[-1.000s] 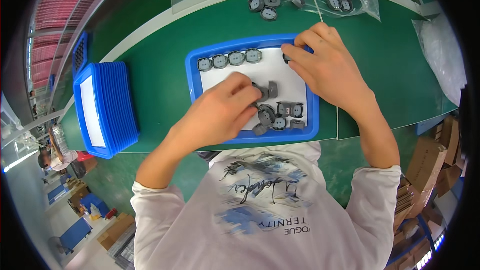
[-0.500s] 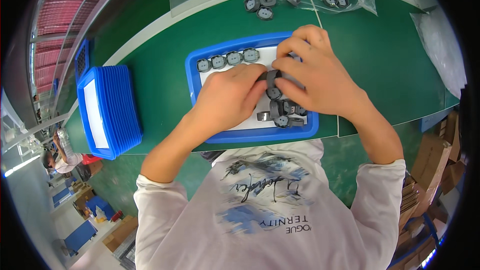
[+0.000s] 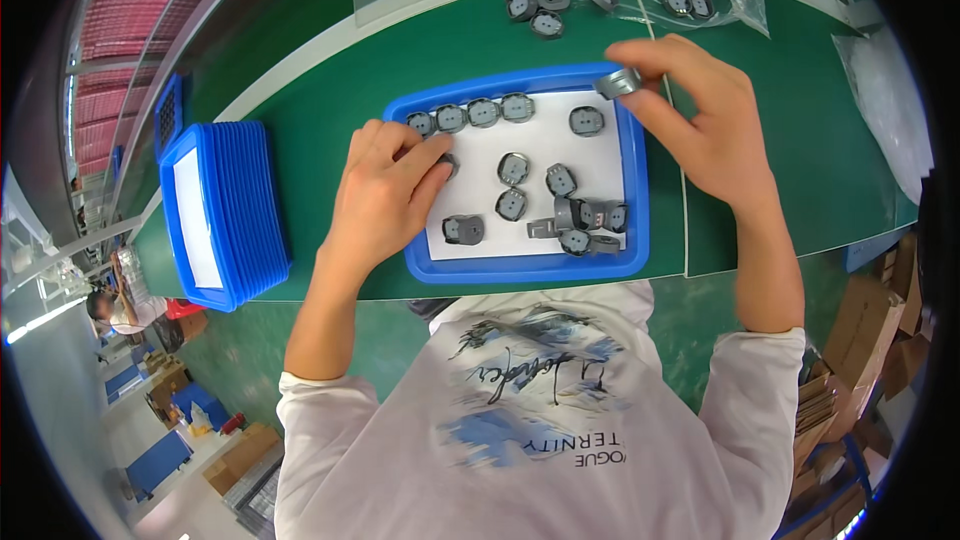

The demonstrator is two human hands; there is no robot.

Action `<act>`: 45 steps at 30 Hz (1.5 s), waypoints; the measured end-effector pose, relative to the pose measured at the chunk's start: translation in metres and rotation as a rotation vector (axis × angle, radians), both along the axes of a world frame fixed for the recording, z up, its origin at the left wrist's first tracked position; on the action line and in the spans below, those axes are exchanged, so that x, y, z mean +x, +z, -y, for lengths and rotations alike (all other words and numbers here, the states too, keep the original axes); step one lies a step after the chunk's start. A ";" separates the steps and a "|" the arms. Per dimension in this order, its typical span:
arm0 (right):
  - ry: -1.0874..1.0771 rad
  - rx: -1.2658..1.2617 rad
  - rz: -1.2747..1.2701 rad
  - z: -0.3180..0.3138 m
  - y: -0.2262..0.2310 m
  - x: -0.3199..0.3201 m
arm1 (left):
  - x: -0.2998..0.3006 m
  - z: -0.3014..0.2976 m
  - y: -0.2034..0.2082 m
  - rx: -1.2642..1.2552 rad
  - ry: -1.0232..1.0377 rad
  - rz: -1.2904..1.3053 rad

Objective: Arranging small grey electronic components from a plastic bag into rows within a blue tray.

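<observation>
While the right fingers (image 3: 655, 55) pinch a tilted grey part (image 3: 618, 84) above the tray's far right corner, the left fingers (image 3: 428, 152) grasp a second piece (image 3: 451, 166), partly hidden by them, inside the blue tray (image 3: 530, 273). Just beyond the left fingers sits a row of four pieces (image 3: 483, 112); to their right, loose pieces (image 3: 512, 169) and a cluster (image 3: 592, 218) lie on white lining (image 3: 480, 150). Farther left, stacked blue trays (image 3: 245, 220) stand on the green worktop (image 3: 330, 120).
</observation>
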State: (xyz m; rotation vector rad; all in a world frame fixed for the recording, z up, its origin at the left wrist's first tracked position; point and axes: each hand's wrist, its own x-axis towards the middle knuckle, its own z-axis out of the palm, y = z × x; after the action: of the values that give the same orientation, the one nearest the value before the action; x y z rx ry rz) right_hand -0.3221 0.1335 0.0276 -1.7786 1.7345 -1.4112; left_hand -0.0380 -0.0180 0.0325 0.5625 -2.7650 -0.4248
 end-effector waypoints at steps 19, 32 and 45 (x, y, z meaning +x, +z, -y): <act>0.104 0.086 -0.529 0.072 -0.022 0.105 | 0.017 0.017 -0.016 -0.112 -0.087 -0.216; 0.254 0.160 -0.671 0.071 -0.008 0.107 | 0.023 0.017 -0.032 -0.068 -0.053 -0.349; 0.442 0.187 -0.566 0.038 0.022 0.117 | 0.046 -0.015 -0.007 0.143 -0.209 -0.204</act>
State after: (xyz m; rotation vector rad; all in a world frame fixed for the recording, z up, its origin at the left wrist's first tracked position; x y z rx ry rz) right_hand -0.2055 0.0957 0.0500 -2.4045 1.4856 -0.5812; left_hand 0.0081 -0.0032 0.0254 0.2450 -2.6183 -0.6913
